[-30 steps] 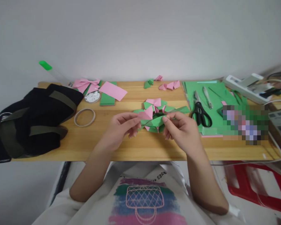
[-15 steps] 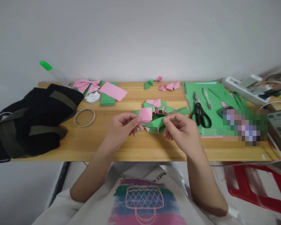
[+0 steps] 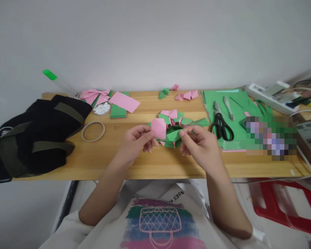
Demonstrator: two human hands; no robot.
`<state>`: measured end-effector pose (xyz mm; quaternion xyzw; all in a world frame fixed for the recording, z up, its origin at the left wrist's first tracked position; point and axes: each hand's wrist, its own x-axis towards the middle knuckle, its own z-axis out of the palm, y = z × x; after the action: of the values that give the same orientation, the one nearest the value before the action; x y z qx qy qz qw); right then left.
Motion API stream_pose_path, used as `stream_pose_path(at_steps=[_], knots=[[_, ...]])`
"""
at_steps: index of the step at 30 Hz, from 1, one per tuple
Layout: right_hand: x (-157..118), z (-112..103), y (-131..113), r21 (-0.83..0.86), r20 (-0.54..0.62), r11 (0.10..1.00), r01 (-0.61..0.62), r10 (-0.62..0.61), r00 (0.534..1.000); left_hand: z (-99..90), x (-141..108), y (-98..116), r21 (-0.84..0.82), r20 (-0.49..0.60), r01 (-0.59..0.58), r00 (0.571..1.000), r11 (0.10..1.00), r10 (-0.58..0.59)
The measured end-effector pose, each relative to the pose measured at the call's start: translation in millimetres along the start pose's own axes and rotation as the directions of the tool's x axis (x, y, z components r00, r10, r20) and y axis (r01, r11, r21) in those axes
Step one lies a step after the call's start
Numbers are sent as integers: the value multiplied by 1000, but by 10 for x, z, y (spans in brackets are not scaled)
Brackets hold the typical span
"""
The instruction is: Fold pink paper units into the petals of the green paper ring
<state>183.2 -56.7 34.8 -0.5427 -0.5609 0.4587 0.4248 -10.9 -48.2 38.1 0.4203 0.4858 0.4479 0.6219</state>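
My left hand (image 3: 141,140) pinches a pink folded paper piece (image 3: 159,128) between thumb and fingers. My right hand (image 3: 198,141) is closed on a green folded paper piece (image 3: 174,137), its thumb pressing the right end. Just behind and under both pieces rests a pink-and-green paper origami ring (image 3: 182,114), partly hidden by the hands and the held paper. I cannot tell whether the held pieces are joined to each other or to the ring.
Loose origami pieces (image 3: 186,95) lie at the back. Left are paper strips (image 3: 125,101), a tape roll (image 3: 93,131), a small white dish (image 3: 102,108) and a black bag (image 3: 38,138). Right are scissors (image 3: 222,126), a cutter (image 3: 228,108), green sheets (image 3: 207,100) and a power strip (image 3: 271,100).
The pink piece in my left hand has turned to show more of its face and shifted slightly left. My right hand keeps its hold, nearly still.
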Motion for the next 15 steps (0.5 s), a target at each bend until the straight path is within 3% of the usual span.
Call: stream_pose_path(at_steps=[6,15], knots=[[-24,18,-3,-6,-12,1000,11,-11,1000,-34,42,-52,-74,58,11,998,997,-7],[-35,28,23,-44,-16,999,32,-33,999,-24,71,-48,-68,9,49,999,997,-48]])
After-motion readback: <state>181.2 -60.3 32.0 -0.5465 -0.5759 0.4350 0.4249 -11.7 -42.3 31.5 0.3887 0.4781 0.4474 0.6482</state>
